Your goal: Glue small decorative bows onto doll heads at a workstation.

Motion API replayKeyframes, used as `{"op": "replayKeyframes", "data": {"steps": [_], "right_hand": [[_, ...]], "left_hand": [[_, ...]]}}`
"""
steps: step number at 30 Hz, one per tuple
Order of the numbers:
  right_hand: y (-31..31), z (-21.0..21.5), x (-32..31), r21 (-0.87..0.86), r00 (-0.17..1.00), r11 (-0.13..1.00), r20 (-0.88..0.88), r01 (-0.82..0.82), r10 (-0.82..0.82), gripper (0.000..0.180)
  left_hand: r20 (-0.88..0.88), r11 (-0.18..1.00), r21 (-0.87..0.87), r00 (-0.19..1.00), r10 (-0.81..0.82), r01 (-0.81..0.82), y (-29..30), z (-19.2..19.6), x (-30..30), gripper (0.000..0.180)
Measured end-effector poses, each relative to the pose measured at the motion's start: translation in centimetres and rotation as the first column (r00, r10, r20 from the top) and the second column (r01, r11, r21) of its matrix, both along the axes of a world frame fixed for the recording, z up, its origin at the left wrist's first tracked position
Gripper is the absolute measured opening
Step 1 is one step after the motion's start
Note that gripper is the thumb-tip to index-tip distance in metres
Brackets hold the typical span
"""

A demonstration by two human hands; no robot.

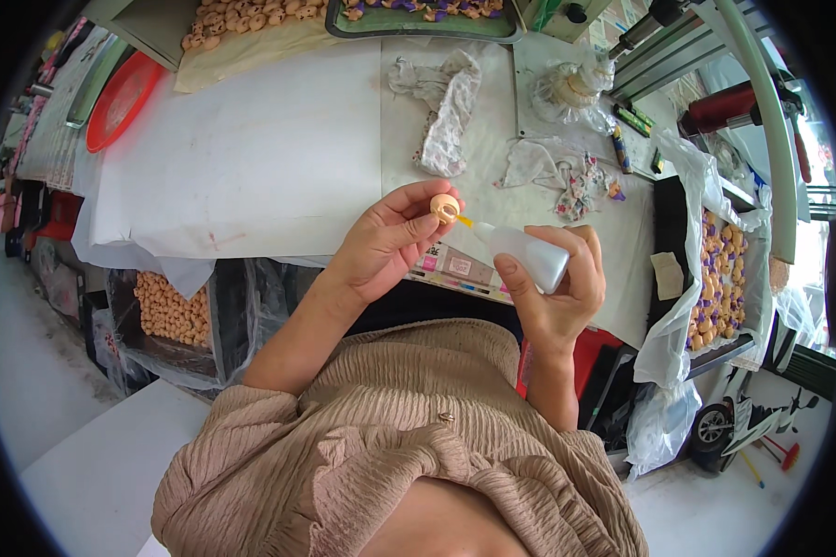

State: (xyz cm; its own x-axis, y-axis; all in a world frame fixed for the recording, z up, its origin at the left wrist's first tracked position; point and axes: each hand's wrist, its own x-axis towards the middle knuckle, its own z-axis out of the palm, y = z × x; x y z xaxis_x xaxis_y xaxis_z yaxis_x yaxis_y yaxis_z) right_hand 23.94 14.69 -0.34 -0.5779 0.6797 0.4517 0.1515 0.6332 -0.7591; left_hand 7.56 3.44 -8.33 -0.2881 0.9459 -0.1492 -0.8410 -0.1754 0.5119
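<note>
Bottle [542, 262] in right hand [564, 299]; 1 peach-coloured piece [443, 203] in left hand [379, 247]

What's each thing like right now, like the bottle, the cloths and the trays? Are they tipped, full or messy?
Left hand: pinching
Small peach piece: held, hollow side showing
Right hand: gripping
White bottle: tilted, yellow tip at the piece
Pale grey cloth: crumpled
Flowered cloth: crumpled
Green tray: holding peach-and-purple pieces
Right-side tray: plastic-lined, filled with pieces

Bright, soft light covers the white tabletop [279, 176], glare whitens the far right, and dark-rimmed edges curve fisheye-style.
</note>
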Motion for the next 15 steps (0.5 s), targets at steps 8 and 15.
{"op": "replayKeyframes", "data": {"steps": [8, 15], "right_hand": [[0.21, -0.27, -0.35, 0.013, 1.000, 1.000, 0.003, -0.021, 0.021, 0.035], [0.33, -0.33, -0.09, 0.013, 1.000, 1.000, 0.003, -0.013, 0.012, 0.035]], "left_hand": [[0.024, 1.000, -0.002, 1.000, -0.003, 0.004, 0.04, -0.12, -0.08, 0.041], [0.030, 1.000, -0.008, 1.000, -0.007, 0.007, 0.14, -0.08, -0.05, 0.041]]}}
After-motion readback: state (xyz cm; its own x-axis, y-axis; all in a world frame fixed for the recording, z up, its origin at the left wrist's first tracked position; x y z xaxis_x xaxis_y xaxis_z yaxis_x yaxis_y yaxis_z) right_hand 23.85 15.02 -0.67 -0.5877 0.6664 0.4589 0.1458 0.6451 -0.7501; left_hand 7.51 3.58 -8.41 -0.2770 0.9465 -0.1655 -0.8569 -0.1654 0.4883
